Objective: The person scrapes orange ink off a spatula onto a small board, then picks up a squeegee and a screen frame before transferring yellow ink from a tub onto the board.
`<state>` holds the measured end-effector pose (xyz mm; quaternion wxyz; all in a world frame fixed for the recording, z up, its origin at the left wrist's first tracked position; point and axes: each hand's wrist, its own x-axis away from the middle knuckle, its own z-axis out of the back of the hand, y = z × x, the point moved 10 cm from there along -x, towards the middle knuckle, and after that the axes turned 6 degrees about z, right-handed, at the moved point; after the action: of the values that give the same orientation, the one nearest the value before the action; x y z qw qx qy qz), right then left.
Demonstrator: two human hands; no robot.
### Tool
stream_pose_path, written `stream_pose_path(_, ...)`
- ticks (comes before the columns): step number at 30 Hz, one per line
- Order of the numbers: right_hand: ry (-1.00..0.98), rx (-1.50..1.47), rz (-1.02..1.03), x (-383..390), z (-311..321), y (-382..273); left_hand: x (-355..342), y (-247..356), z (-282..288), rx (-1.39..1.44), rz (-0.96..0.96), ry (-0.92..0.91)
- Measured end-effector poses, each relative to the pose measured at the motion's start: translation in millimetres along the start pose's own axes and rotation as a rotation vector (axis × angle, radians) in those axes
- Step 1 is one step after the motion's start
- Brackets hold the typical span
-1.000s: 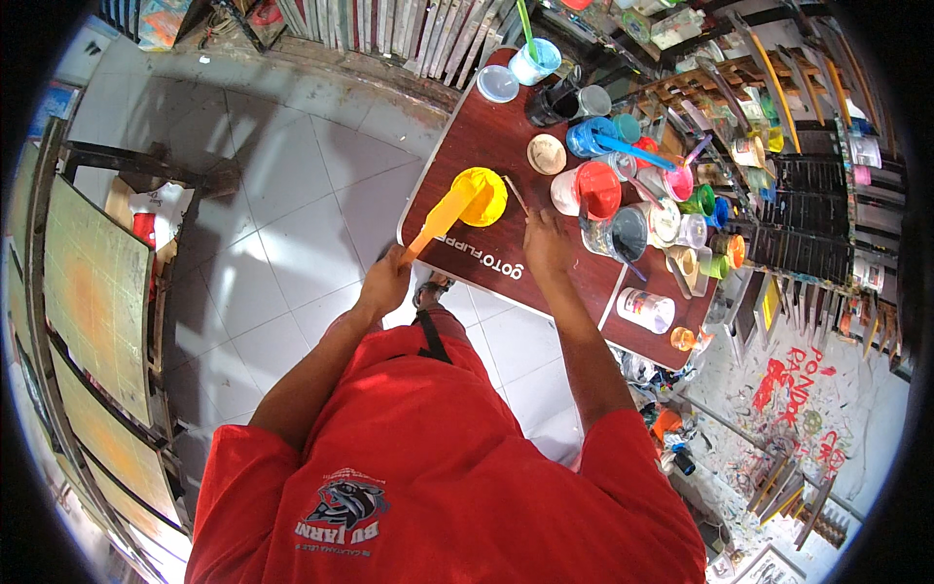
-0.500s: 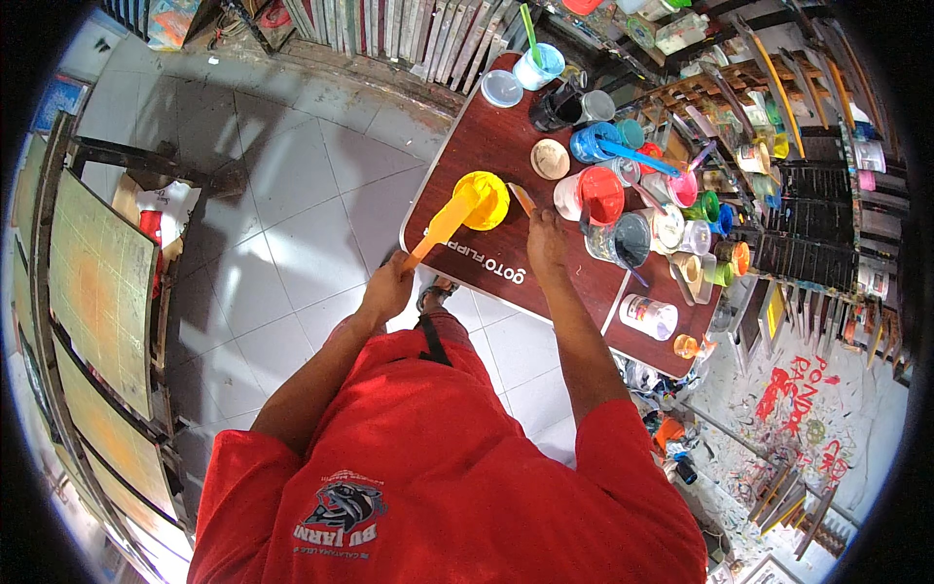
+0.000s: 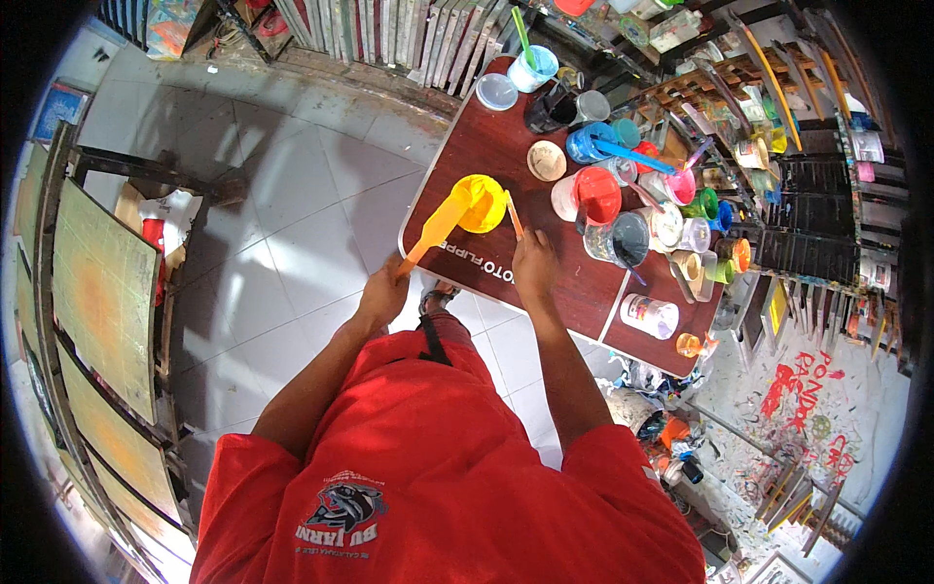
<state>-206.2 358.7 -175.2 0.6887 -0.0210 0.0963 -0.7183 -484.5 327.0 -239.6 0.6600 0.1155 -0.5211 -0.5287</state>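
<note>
My left hand (image 3: 387, 290) grips a long orange paddle (image 3: 436, 229), whose broad end rests in or over a tub of yellow paint (image 3: 486, 204). My right hand (image 3: 535, 261) is closed on a narrow light stick with an orange tinge (image 3: 515, 216), held upright at the tub's right edge; whether its tip touches the rim I cannot tell. The tub sits on a dark red-brown tabletop (image 3: 448, 273). Behind and right of it are a cream lid (image 3: 546, 161), a red paint pot (image 3: 595, 193) and a grey one (image 3: 615, 237).
More paint pots (image 3: 696, 232) with sticks crowd the table's right. A white jar (image 3: 649, 314) lies near the front right. Frames (image 3: 107, 292) stand along the left, upright screens (image 3: 448, 44) at the back. Racks (image 3: 798, 214) line the right. Tiled floor (image 3: 272, 243) surrounds the table's left.
My right hand has moved a little left, bringing its stick closer to the yellow tub's rim. My left hand and the paddle have shifted only slightly.
</note>
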Motion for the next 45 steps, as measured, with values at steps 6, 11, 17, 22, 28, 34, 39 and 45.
stream_pose_path(6, -0.058, -0.017, -0.011, 5, -16, 3, 2, 6, 1, -0.049, -0.011, -0.009)
stream_pose_path(11, -0.085, 0.101, 0.063, 6, -33, 9, 4, 7, 0, 0.008, -0.018, -0.003)
stream_pose_path(17, -0.112, 0.282, 0.089, 2, -43, 17, 4, 10, 0, -0.039, 0.008, -0.026)
stream_pose_path(22, -0.073, 0.178, 0.025, -5, -32, 45, 7, 20, 5, -0.058, -0.051, 0.005)
stream_pose_path(28, 0.018, -0.131, -0.074, 27, 16, 30, 3, 28, 16, -0.001, -0.223, 0.191)
stream_pose_path(34, 0.139, -0.659, -0.348, 76, 43, 21, 3, 40, 23, 0.028, -0.27, 0.247)
stream_pose_path(39, 0.13, -1.531, -0.772, 112, -8, 14, -7, 44, 12, 0.095, -0.179, 0.174)
stream_pose_path(45, -0.004, -2.113, -0.798, 106, -9, -54, -20, 36, -24, 0.233, 0.006, -0.044)
